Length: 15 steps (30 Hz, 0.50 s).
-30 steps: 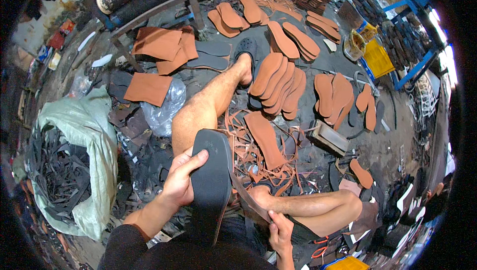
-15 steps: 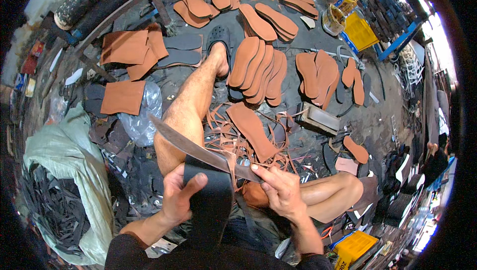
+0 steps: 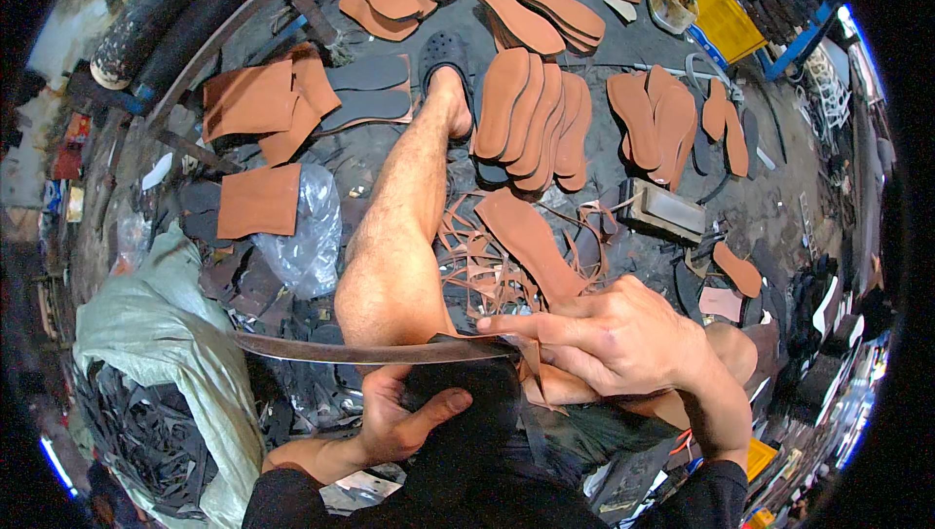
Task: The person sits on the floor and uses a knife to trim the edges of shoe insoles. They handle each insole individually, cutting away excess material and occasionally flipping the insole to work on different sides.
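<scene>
A long knife with a curved dark blade lies nearly level across my lap. Its blade crosses the far end of a black shoe sole piece. My right hand is closed on the knife's right end, index finger stretched along it; the fingers hide the handle. My left hand grips the sole piece from its left side, thumb lying on top. A brown offcut strip hangs at the cut edge, just under my right fingers.
Brown cut soles lie in several groups on the floor ahead, with one sole on thin trimmings. Brown sheets are at left, near a pale green sack of black scraps. A grey block sits at right.
The knife has swung from a slant to almost level. My right hand has moved up and right, turning its back to view. The whole view has shifted slightly.
</scene>
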Each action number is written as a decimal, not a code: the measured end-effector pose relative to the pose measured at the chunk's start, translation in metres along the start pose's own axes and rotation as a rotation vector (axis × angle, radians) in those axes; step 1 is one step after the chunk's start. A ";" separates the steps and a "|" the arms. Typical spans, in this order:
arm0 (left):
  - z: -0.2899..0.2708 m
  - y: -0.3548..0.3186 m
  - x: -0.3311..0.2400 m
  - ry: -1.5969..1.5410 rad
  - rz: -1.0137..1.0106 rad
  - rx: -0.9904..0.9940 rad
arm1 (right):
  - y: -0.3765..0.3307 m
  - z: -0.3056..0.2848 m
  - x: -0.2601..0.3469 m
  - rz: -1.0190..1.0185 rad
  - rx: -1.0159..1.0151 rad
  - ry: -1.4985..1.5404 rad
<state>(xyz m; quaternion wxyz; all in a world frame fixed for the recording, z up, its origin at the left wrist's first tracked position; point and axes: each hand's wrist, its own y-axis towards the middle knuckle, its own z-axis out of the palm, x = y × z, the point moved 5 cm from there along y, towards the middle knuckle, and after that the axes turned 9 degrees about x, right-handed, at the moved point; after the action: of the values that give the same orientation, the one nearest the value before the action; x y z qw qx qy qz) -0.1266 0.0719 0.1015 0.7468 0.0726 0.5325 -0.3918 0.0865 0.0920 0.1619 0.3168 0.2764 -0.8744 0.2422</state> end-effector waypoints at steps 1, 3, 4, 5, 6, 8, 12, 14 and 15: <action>0.000 0.000 0.001 0.002 -0.005 0.005 | 0.003 -0.002 0.000 -0.017 0.005 -0.006; 0.002 -0.002 -0.001 0.019 -0.044 -0.007 | 0.010 -0.008 0.005 -0.066 -0.001 -0.026; 0.005 -0.003 -0.001 0.027 -0.064 -0.011 | 0.011 -0.010 0.006 -0.093 -0.001 -0.026; 0.005 -0.004 0.000 0.046 -0.058 -0.004 | 0.012 -0.012 0.005 -0.117 0.004 -0.030; 0.005 -0.005 0.003 0.064 -0.052 0.005 | 0.011 -0.013 0.005 -0.141 0.007 -0.034; 0.009 -0.004 0.008 -0.025 -0.043 0.005 | -0.006 -0.008 -0.008 -0.099 -0.004 0.020; 0.024 0.007 0.007 0.053 -0.107 0.128 | -0.027 -0.006 -0.026 -0.068 0.002 0.068; 0.035 0.013 0.006 0.103 -0.056 0.144 | -0.014 -0.012 -0.019 -0.076 0.138 0.109; 0.032 0.012 0.010 0.101 0.000 0.161 | -0.014 -0.014 -0.019 -0.122 0.123 0.219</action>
<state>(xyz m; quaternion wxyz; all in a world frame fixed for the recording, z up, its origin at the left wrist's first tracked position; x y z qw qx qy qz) -0.0938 0.0583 0.1029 0.7109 0.1520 0.5361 -0.4292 0.1137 0.0960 0.1619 0.4068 0.3197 -0.7998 0.3044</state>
